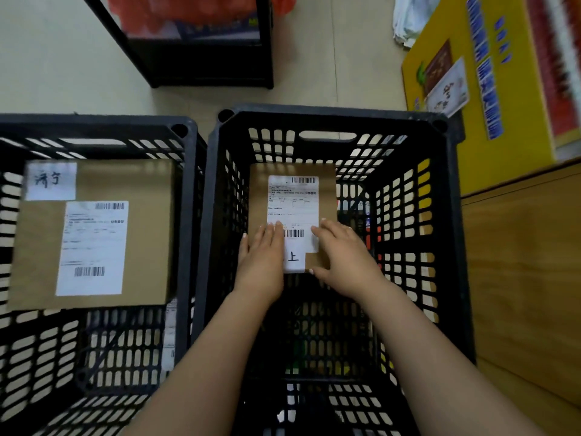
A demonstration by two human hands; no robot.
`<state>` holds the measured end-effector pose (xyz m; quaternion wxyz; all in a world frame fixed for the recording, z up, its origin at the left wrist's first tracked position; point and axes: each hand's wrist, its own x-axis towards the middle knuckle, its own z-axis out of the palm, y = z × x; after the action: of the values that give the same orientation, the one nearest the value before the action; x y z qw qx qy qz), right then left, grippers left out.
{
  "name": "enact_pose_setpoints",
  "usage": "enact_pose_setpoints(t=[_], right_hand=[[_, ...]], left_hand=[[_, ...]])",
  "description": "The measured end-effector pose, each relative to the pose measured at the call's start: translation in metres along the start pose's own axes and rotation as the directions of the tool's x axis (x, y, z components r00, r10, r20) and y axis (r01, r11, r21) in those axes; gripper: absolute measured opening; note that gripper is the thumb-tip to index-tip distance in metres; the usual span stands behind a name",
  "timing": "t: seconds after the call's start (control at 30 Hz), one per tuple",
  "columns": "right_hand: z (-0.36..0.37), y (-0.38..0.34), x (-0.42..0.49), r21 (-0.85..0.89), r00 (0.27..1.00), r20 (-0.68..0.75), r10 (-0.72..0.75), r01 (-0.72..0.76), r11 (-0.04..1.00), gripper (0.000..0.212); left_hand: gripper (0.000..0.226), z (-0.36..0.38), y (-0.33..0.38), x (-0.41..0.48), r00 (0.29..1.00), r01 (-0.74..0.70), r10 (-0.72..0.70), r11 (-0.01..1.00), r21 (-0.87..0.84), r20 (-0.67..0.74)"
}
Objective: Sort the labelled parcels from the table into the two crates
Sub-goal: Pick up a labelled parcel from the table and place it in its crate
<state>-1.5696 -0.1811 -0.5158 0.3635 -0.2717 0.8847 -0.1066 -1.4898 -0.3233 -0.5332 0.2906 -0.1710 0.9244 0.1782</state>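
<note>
Lowering a parcel into the right-hand crate

My left hand (261,256) lies flat with straight fingers on the small brown cardboard parcel (327,187). My right hand (342,256) grasps its near right corner, thumb at the near edge. The parcel is inside the black slotted plastic crate on the right (333,110), toward the far wall; I cannot tell whether it rests on the bottom yet. If I let go too early, it could drop, tip against the wall, or land with its white shipping label (292,199) hidden. My hands partly cover the handwritten tag, so a wrong sort could slip by. The larger brown parcel (147,234) lies in the black crate on the left (94,121).
</note>
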Motion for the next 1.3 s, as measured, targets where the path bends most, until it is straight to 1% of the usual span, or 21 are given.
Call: enact_pose_setpoints(t=[0.1,0.2,0.3,0.47,0.63,0.77,0.87,1.0,1.17,1.3], right_hand=[[-0.028,-0.020,-0.027,0.018,0.997,-0.073,0.009,-0.007,1.000,0.075],[-0.059,-0.045,-0.067,0.034,0.986,-0.165,0.038,-0.033,0.999,0.068],[-0.080,-0.070,-0.112,0.089,0.970,-0.237,0.050,-0.029,0.996,0.063],[-0.091,-0.110,-0.184,0.161,0.944,-0.325,0.058,-0.006,0.987,0.060],[-0.094,-0.140,-0.223,0.189,0.946,-0.322,0.024,0.039,0.981,0.058],[-0.108,-0.158,-0.248,0.135,0.945,-0.314,-0.090,0.138,0.981,0.055],[-0.120,-0.168,-0.264,0.082,0.929,-0.303,-0.214,0.249,0.965,0.052],[-0.131,-0.179,-0.284,0.024,0.883,-0.292,-0.367,0.390,0.920,0.050],[-0.135,-0.187,-0.318,-0.013,0.816,-0.283,-0.504,0.522,0.853,0.048],[-0.134,-0.199,-0.347,-0.073,0.754,-0.244,-0.610,0.613,0.787,0.046]], left_hand=[[0.081,-0.026,0.001,-0.026,0.988,-0.069,0.061,0.996,-0.049,-0.145],[0.073,-0.058,0.002,-0.069,0.943,-0.165,0.126,0.981,-0.105,-0.307],[0.065,-0.084,0.004,-0.115,0.905,-0.218,0.149,0.967,-0.132,-0.398],[0.061,-0.112,0.009,-0.191,0.882,-0.226,0.110,0.952,-0.206,-0.459],[0.060,-0.124,0.011,-0.244,0.863,-0.237,0.087,0.939,-0.249,-0.497],[0.060,-0.136,0.008,-0.283,0.841,-0.170,0.006,0.953,-0.253,-0.541],[0.058,-0.142,0.009,-0.316,0.801,-0.111,-0.086,0.951,-0.289,-0.592],[0.052,-0.143,0.021,-0.362,0.731,-0.025,-0.184,0.955,-0.295,-0.657],[0.051,-0.138,0.042,-0.416,0.632,0.071,-0.293,0.944,-0.323,-0.717],[0.052,-0.137,0.054,-0.458,0.537,0.139,-0.380,0.920,-0.366,-0.753]])
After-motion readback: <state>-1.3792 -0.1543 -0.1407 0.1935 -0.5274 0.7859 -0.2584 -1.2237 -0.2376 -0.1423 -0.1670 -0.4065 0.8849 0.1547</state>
